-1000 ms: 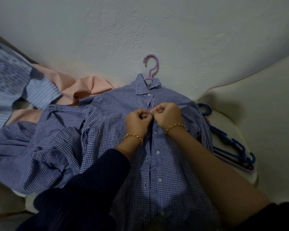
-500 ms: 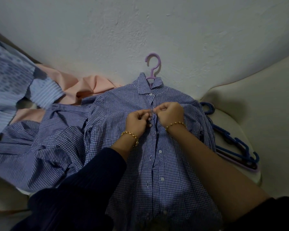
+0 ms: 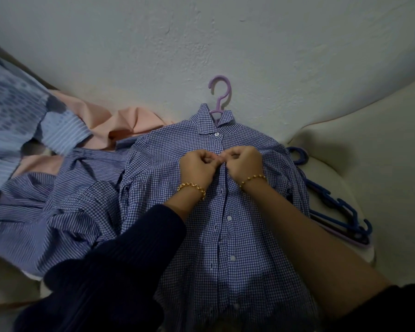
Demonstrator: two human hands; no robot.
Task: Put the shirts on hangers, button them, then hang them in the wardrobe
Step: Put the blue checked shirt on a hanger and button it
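Two hands, left (image 3: pixel 197 167) and right (image 3: pixel 243 164), pinch the checked shirt (image 3: pixel 225 248) at its placket.

The single view comes from a wide-angle camera worn on the person's head, facing forward and steeply down along both forearms onto the checked shirt (image 3: pixel 225 236), which lies close below and fills the middle and lower frame. The left hand (image 3: pixel 197 166) and right hand (image 3: pixel 243 164) sit near the centre, close to the lens, with the lilac hanger hook (image 3: pixel 219 97) just beyond them and the white wall (image 3: pixel 201 44) filling the top. The wide lens bows the edges, curving the pale cushion (image 3: pixel 369 164) at right and the striped shirts (image 3: pixel 46 212) at left.
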